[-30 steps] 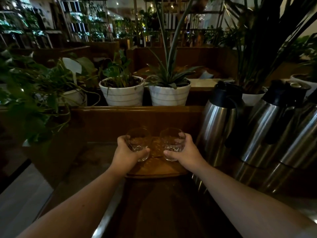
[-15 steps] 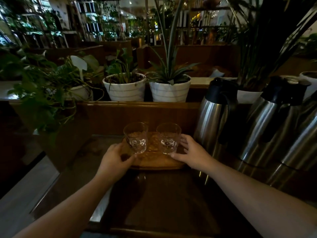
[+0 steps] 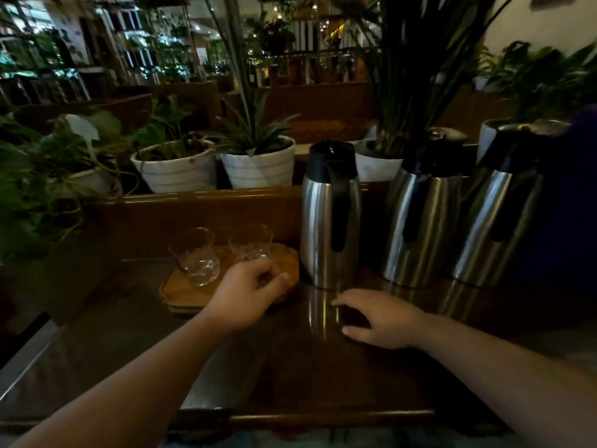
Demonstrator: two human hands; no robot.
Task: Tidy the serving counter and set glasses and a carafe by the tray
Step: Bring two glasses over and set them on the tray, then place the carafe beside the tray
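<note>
Two clear glasses stand on a small wooden tray (image 3: 181,294) at the back of the dark counter (image 3: 323,376). The left glass (image 3: 197,258) stands free. My left hand (image 3: 248,294) lies over the tray's right part, fingers curled around the base of the right glass (image 3: 250,242), hiding its foot. A steel carafe (image 3: 329,218) with a black lid and handle stands upright just right of the tray. My right hand (image 3: 381,318) hovers low over the counter in front of that carafe, fingers spread, holding nothing.
Two more steel carafes (image 3: 423,218) (image 3: 497,221) stand in a row to the right. A wooden ledge behind carries white plant pots (image 3: 176,171) (image 3: 260,168). Trailing leaves (image 3: 38,189) hang at the left. The counter's front edge runs below my forearms.
My right hand let go of the right glass and drew back toward the carafe. My left hand crossed from the tray's left side to the right glass. The view swung right.
</note>
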